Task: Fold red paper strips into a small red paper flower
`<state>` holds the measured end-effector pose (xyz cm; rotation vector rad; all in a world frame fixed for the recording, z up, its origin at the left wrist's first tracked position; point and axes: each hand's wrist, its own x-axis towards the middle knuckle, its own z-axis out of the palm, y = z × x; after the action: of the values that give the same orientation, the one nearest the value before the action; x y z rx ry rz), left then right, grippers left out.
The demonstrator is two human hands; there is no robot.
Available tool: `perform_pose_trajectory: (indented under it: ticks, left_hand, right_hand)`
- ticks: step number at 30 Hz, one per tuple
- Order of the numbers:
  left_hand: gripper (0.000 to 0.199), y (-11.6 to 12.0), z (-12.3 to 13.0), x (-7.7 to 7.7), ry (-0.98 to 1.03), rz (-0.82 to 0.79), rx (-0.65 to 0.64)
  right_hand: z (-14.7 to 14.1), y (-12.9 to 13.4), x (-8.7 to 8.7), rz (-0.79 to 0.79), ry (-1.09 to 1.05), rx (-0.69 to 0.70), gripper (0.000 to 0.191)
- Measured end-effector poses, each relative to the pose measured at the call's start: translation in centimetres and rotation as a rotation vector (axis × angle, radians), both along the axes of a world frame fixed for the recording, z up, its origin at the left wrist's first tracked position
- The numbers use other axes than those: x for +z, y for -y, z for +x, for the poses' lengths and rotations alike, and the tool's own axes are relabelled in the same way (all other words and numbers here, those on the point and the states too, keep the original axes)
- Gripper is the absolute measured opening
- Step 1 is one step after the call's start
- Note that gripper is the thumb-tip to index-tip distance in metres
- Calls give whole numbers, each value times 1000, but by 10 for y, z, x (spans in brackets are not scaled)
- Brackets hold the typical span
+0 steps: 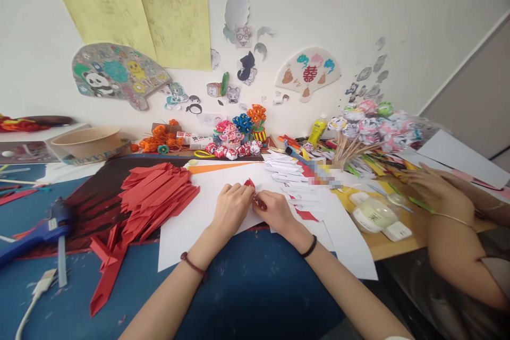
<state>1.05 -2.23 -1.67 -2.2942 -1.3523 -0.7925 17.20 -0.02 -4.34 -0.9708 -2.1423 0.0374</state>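
Note:
My left hand (234, 203) and my right hand (275, 211) meet over the white paper sheets (179, 244). Between their closed fingertips is a small red paper piece (249, 183), its tip showing above my left fingers; the rest is hidden. Left of my hands lies a large pile of folded red paper strips (153, 196), with a few loose ones (105, 276) below it. To the right are stacked folded white paper pieces (283, 166) and a red piece (306, 215).
A blue glue gun (56, 226) and white cable (40, 287) lie left. Paper flowers on sticks (374, 127) stand back right. Another person's hand and arm (446, 196) are at the right, near a clear container (374, 215).

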Motion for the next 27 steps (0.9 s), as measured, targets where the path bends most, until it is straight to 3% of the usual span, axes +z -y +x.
perform_pose_trajectory:
  ticks: [15,27]
  left_hand:
    - [18,2,3,-3,-70,91,37]
    - [19,3,1,9,-15,-11,39]
  right_hand:
    - [-4,4,7,-60,49,-144,9]
    - [-1,3,8,-105,43,-27,15]
